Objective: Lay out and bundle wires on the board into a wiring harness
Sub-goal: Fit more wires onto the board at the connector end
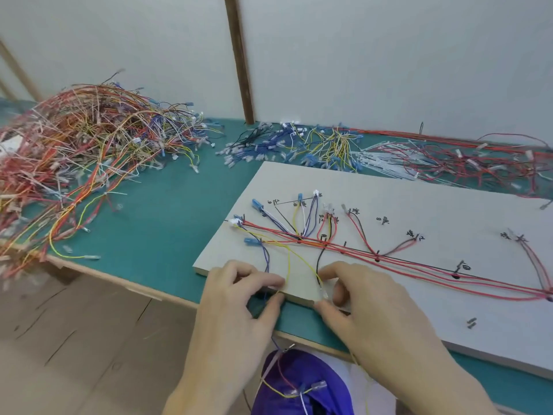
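At the near edge of the flat pale-grey wiring board [389, 205], both hands work the loose wire ends. Far left on the teal-topped bench [167, 211]: a big tangled heap of red, orange and yellow wires [74, 145], no bin or tray around it. No container is visible anywhere; stock lies in open piles on the bench top.

Left hand [236, 298]: fingers curled, fingertip and thumb pinching the thin yellow wire [288, 265] where it drops over the board edge. A thin blue wire [265, 259] runs down just beside it; whether the hand also holds that one I cannot tell. Right hand [368, 301]: fingers curled, pinching the end of the thin black wire [319, 265] by its small clear terminal at the board edge.

Judgement: step in hand is gathering these hanging tails into one bundle. To do it well, keep each wire lightly taut, draw the tails together without crossing, and avoid tugging the laid run off its marks.

Behind the board: a scatter of short blue and yellow terminal wires [299, 145]. Across the board, long red wires [419, 262] follow the black drawn line rightward. Far right rear, a loose spread of red and white wires [463, 163].
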